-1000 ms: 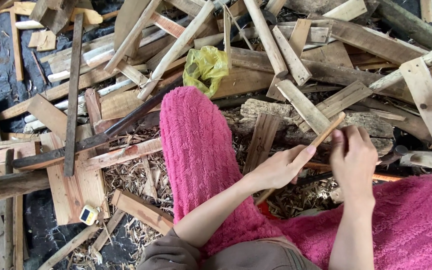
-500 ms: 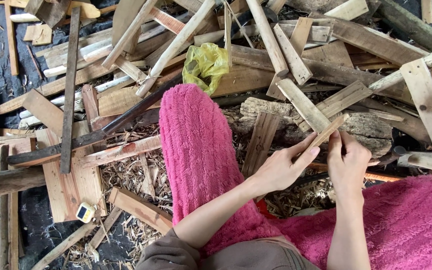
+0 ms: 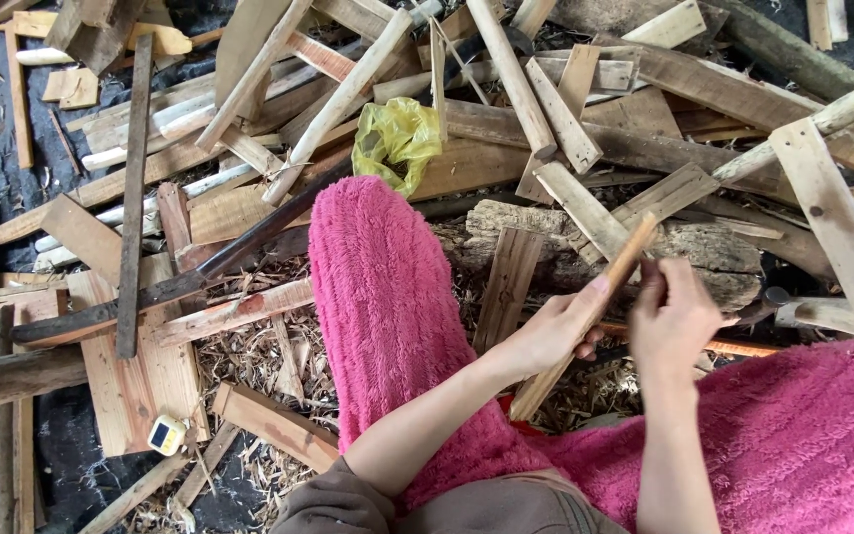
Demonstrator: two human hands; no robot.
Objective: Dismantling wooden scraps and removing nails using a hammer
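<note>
My left hand [image 3: 555, 331] grips a thin, narrow wooden stick [image 3: 585, 316] that runs diagonally from lower left to upper right. My right hand [image 3: 674, 316] closes on the same stick near its upper end, fingers curled around it. Both hands hover over a rough grey log [image 3: 704, 252] lying across the scrap pile. My leg in fuzzy pink fabric [image 3: 387, 297] stretches out to the left of the hands, and more pink fabric [image 3: 793, 445] covers the lower right.
Scrap wooden planks and sticks [image 3: 565, 119] are heaped all around, with wood shavings [image 3: 249, 356] on the ground. A crumpled yellow plastic bag [image 3: 397, 138] lies among the boards. A long dark bar [image 3: 200, 282] lies at left. A small white-and-yellow object [image 3: 166, 433] rests at lower left.
Both hands keep hold of the stick and have shifted slightly; the right hand's fingers have curled tighter around the stick's upper end.
</note>
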